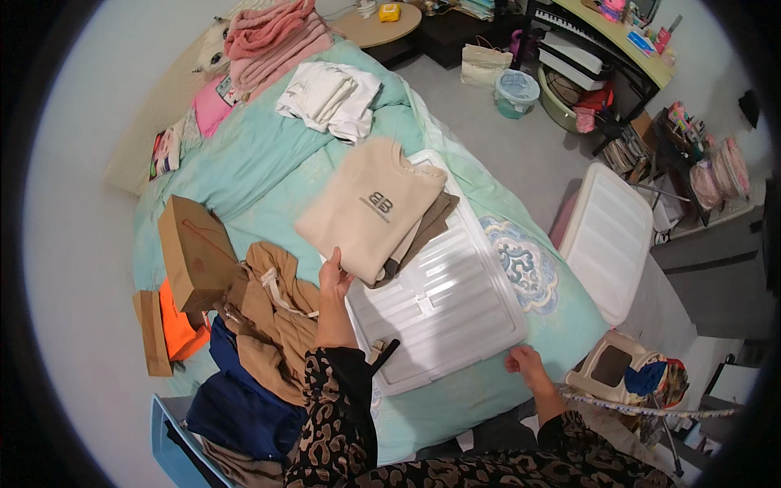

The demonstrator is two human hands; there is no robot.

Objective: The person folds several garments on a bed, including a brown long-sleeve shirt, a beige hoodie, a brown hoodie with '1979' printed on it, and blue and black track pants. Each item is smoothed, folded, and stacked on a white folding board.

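Observation:
My left hand (335, 274) grips the near lower edge of a folded beige sweatshirt (366, 213) with dark lettering on its front. Under it lie darker folded clothes (427, 232), their edges sticking out to the right. The stack covers the far left part of a large white plastic lid (451, 299), which lies on the bed's light green cover. A small strap-like item (383, 354) with a black end lies at the lid's near left edge. My right hand (523, 360) rests beside the lid's near right corner with its fingers curled, and nothing shows in it.
Left of the lid lie a tan hooded garment (274, 329), navy clothes (238, 415), a cardboard box (195, 256) and a blue bin (177, 445). Folded white clothes (332, 97) and pink blankets (274, 49) sit farther up the bed. A white-lidded box (610, 244) stands on the floor at right.

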